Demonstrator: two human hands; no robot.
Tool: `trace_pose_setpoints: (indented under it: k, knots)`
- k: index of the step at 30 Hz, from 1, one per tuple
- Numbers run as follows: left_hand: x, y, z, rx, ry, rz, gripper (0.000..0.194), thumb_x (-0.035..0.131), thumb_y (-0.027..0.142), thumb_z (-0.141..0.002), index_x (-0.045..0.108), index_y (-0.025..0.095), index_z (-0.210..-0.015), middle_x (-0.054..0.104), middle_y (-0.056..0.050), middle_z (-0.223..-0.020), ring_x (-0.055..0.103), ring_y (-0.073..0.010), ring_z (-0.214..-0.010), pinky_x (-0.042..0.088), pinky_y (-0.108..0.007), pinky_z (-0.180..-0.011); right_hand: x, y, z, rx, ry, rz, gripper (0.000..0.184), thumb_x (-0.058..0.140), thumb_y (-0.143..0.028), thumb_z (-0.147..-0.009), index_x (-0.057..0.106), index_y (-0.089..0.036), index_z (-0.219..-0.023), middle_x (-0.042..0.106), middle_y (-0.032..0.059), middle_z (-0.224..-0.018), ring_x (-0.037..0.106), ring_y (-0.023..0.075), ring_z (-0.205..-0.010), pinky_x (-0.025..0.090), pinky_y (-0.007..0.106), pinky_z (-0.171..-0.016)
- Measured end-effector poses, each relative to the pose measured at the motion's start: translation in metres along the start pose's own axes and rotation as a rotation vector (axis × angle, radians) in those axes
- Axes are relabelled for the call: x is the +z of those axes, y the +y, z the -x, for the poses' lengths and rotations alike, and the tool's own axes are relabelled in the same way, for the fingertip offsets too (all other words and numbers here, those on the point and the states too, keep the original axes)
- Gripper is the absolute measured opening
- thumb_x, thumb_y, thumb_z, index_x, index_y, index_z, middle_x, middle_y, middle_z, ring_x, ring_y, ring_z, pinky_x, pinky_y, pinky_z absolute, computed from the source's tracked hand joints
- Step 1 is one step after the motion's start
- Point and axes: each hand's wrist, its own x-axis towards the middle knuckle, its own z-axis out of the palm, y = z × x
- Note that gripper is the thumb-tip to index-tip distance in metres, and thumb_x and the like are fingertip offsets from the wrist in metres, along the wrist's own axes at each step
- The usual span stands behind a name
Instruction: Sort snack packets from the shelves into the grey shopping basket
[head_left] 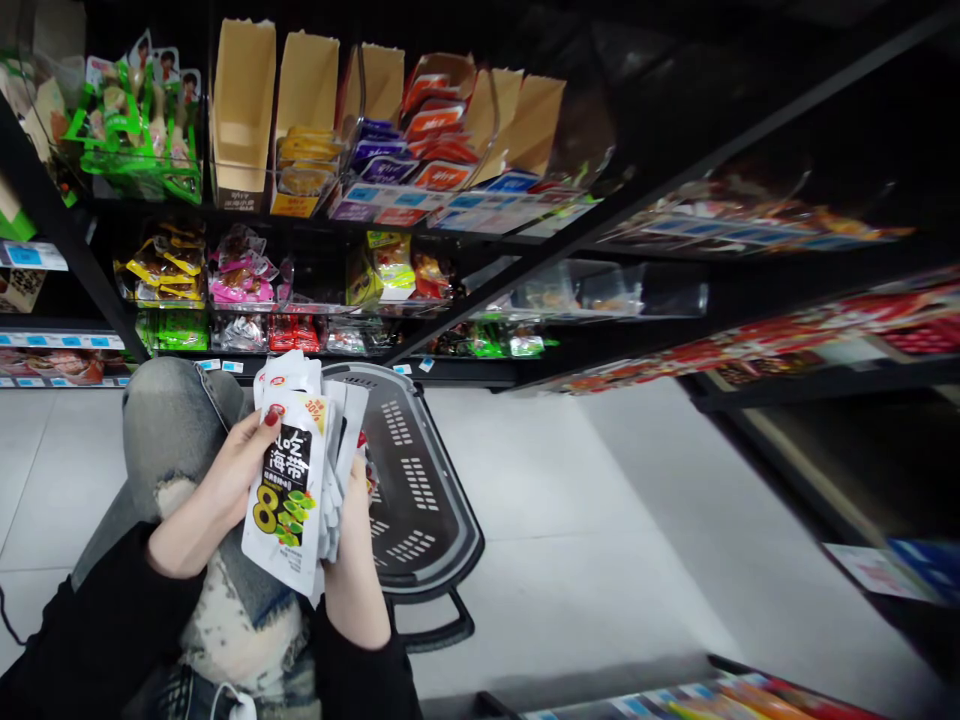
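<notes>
A stack of white snack packets [289, 500] is held upright in front of my knees, the front one printed with a black panel, a yellow 8 and green pictures. My left hand [244, 455] grips the stack from the left, its thumb with a red nail pressed on the front packet. On the right side, my right hand [356, 520] is wrapped round the same stack, its fingers mostly hidden behind the packets. Directly behind the packets and to their right, a black shopping basket [401, 410] stands on the floor. Something red partly shows behind the stack, too hidden to name.
Black shelves [300, 215] ahead carry cardboard boxes [244, 100] and bagged snacks [240, 270]. The basket's handle [435, 635] sticks out toward me. Pale floor tiles [540, 480] extend right, bounded by more shelving [825, 380]. Another shelf of goods [720, 700] is at the bottom right.
</notes>
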Motion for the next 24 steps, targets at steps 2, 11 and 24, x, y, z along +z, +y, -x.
trace_pose_setpoints:
  k: [2,11,24]
  knots:
    - [-0.001,0.000,-0.001,-0.013,0.005,-0.013,0.038,0.083,0.040,-0.057,0.071,0.015,-0.083,0.073,-0.004,-0.072,0.068,-0.0206,-0.074,0.052,-0.030,-0.071,-0.004,-0.008,-0.003,-0.038,0.041,0.068,0.019,0.062,-0.036,-0.069,0.065,-0.020,-0.079,0.063,0.0033,-0.084,0.058,0.0203,-0.082,0.047,0.033,-0.077]
    - [-0.003,-0.002,-0.005,0.109,0.112,-0.130,0.037,0.080,0.042,-0.061,0.070,0.015,-0.083,0.071,-0.001,-0.068,0.063,-0.0148,-0.063,0.048,-0.024,-0.059,-0.011,-0.038,0.020,-0.149,-0.101,0.086,0.066,0.060,-0.050,-0.077,0.041,-0.020,-0.132,0.059,0.0131,-0.121,0.058,0.0269,-0.110,0.046,0.044,-0.093]
    - [-0.005,-0.003,-0.008,0.135,0.026,-0.132,0.031,0.078,0.041,-0.062,0.074,0.015,-0.080,0.072,-0.003,-0.076,0.060,-0.0146,-0.070,0.046,-0.026,-0.071,-0.008,-0.046,0.027,-0.134,-0.009,0.337,0.037,0.061,-0.035,-0.079,0.051,-0.021,-0.112,0.064,0.0072,-0.101,0.062,0.0207,-0.086,0.050,0.034,-0.074]
